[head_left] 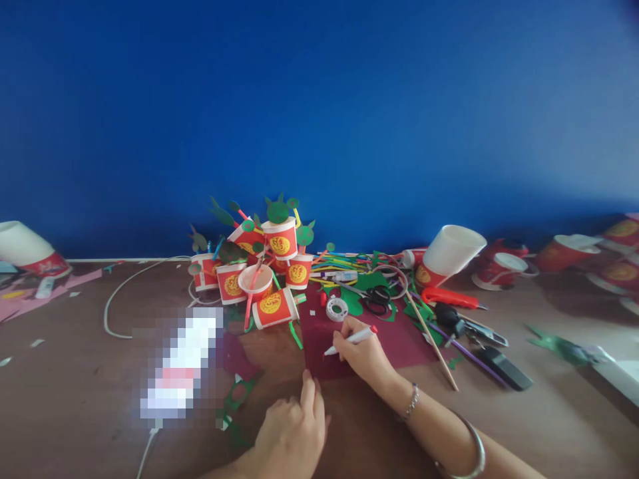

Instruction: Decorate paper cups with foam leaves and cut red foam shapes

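1. Marker (358, 336): pinched in right hand (367, 358), just below frame centre, tip at sheet (399, 342).
2. Left hand (293, 426): at sheet's near left corner, bottom centre; grip impossible to tell.
3. Tape (329, 308): just above right hand.

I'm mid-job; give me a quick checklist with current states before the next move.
1. Marker secure in the right hand: ok, held between the fingers, red end up.
2. Marker tip touching the maroon paper: cannot tell.
3. Left hand near the paper: ok, at its near left corner.
4. Left hand pressing it down: cannot tell.
5. Paper free of clutter: not ok, the tape roll lies on it and the wooden stick crosses its right side.
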Motion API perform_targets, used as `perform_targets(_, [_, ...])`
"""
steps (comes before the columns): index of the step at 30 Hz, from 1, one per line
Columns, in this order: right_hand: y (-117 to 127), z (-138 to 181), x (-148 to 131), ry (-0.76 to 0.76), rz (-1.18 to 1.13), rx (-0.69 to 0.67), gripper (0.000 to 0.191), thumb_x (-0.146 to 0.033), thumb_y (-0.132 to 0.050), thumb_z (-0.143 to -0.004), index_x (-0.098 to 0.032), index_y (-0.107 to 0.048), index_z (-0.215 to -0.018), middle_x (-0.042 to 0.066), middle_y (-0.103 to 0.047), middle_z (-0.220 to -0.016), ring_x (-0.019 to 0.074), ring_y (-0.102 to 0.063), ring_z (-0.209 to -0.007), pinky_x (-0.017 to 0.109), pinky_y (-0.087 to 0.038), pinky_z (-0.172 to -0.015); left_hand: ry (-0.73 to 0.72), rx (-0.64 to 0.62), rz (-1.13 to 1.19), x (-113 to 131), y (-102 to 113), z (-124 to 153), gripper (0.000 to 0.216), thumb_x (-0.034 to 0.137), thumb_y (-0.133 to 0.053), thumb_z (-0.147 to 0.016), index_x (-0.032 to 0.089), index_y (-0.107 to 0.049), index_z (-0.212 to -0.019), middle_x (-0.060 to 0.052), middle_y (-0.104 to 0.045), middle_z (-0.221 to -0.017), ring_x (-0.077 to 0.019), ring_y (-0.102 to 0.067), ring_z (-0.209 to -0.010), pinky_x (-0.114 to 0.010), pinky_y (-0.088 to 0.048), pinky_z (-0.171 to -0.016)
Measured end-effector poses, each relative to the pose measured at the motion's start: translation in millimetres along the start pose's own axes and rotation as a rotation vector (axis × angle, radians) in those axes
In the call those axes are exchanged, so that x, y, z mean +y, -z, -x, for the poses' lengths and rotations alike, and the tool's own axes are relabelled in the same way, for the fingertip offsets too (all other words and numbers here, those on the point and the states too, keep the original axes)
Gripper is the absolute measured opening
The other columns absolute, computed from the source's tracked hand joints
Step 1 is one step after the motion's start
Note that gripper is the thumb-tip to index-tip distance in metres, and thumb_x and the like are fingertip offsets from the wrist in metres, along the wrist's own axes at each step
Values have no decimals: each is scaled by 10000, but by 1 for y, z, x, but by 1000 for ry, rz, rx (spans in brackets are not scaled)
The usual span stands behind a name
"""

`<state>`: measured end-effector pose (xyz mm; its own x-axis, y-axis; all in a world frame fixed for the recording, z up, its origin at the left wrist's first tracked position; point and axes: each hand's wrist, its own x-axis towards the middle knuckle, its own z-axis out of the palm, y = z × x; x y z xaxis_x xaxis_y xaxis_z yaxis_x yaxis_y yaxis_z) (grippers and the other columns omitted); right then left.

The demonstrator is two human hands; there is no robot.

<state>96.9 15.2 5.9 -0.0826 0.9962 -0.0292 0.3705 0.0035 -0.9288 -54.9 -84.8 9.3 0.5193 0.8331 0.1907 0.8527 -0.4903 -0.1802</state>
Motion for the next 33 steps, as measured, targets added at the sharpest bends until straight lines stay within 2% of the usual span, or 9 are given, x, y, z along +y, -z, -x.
perform_targets(5, [3, 0, -5, 39, -191, 40, 259, -264, -513, -749, -217, -353, -551, -72, -442, -377, 78, -408, -368, 190, -313, -409, 10, 25, 2, -1, 0, -1, 392, 288, -648, -739, 65, -645, -1061, -215, -654, -1047, -177, -643, -517, -268, -530, -423])
perform_targets(7, [2, 3, -8, 46, -238, 3, 274, -310, -518, -770, -217, -361, -566, -76, -438, -374, 78, -406, -364, 191, -315, -410, 6, 33, 0, 0, -1, -1, 386, 287, -646, -740, 62, -647, -1053, -221, -654, -1040, -179, -646, -524, -269, -533, -433])
perform_targets(13, [-2, 8, -15, 57, -72, -136, 227, -269, -590, -715, -201, -423, -577, -34, -559, -476, 87, -448, -424, 187, -315, -408, 8, -8, -11, 0, -2, 1, 388, 298, -611, -773, 52, -629, -1072, -254, -632, -1053, -168, -638, -517, -270, -528, -445])
perform_targets(19, [-4, 10, -17, 57, 33, -117, 226, -255, -558, -721, -204, -417, -552, -37, -562, -453, 90, -466, -418, 184, -327, -402, -3, -40, -3, 0, 1, -1, 380, 285, -598, -787, 49, -623, -1084, -251, -638, -1040, -185, -656, -562, -269, -534, -465])
perform_targets(33, [-7, 8, -13, 26, 15, -94, 220, -271, -562, -717, -207, -412, -569, -42, -550, -457, 86, -427, -409, 186, -303, -396, 1, -14, 13, 0, 1, 0, 380, 274, -616, -770, 44, -628, -1072, -254, -638, -1045, -183, -650, -541, -276, -534, -447])
